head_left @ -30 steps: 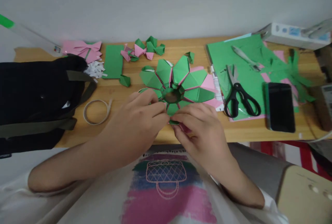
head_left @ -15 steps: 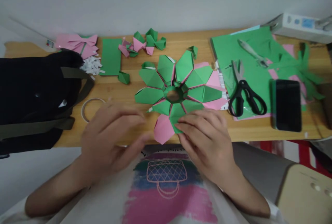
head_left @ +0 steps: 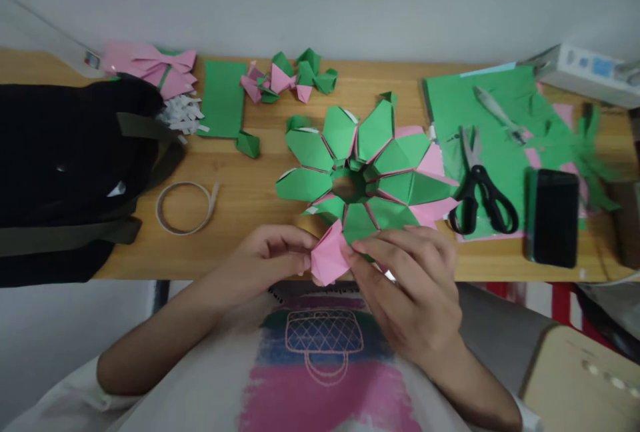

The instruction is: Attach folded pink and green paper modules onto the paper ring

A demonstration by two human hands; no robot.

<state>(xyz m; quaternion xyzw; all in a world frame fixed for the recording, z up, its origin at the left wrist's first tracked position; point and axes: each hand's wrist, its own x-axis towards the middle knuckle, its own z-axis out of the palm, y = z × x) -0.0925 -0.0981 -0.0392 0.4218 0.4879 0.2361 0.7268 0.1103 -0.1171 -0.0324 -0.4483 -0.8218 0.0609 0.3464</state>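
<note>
A ring-shaped folded paper flower (head_left: 347,215) with green petals and some pink ones lies near the table's front edge, a round hole at its middle. On its near side a pink paper petal (head_left: 330,260) sticks out towards me. My left hand (head_left: 283,253) pinches this petal by its left edge between thumb and fingers. From the other side my right hand (head_left: 413,279) grips it with thumb and fingertips, close to where it meets the green petals. Those right fingers cover part of the flower's near right side.
Left of the flower lie a tape roll (head_left: 185,208), a black bag (head_left: 75,179), a green paper sheet (head_left: 224,100) and white paper scraps (head_left: 183,114). Folded paper pieces (head_left: 287,79) sit behind. At right are scissors (head_left: 481,185), a cutter knife (head_left: 497,112), green sheets (head_left: 450,95) and a phone (head_left: 553,217).
My left hand, apart from the flower earlier, has come right and closed on the pink petal. The petal's outer part now looks more raised and folded. The view has shifted slightly.
</note>
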